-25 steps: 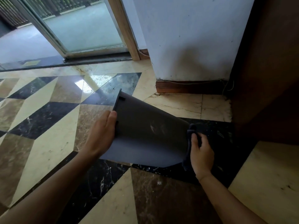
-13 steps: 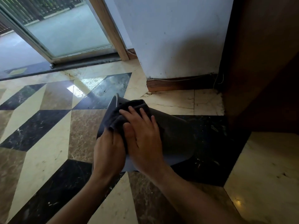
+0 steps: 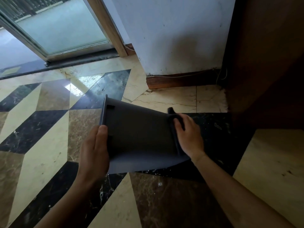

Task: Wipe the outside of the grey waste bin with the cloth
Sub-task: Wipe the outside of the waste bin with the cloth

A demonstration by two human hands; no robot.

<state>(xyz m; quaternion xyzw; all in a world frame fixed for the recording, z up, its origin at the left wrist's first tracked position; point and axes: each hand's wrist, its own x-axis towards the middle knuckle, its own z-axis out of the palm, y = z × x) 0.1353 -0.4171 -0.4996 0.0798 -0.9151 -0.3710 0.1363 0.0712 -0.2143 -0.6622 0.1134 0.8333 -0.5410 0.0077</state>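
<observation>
The grey waste bin (image 3: 139,134) lies tipped on its side on the marble floor, its rim to the left and its base to the right. My left hand (image 3: 94,152) grips the bin's wall just below the rim. My right hand (image 3: 189,135) presses a dark grey cloth (image 3: 174,127) against the base end of the bin. Most of the cloth is hidden under the palm; only a folded strip and a tip show.
A patterned marble floor (image 3: 41,162) spreads all round. A white wall with a wooden skirting (image 3: 181,81) stands behind the bin. Dark wooden furniture (image 3: 266,63) rises at the right. A glass sliding door (image 3: 57,27) is at the far left.
My right hand with the cloth has swept from the rim end of the bin back to the base end. The left hand keeps its hold near the rim.
</observation>
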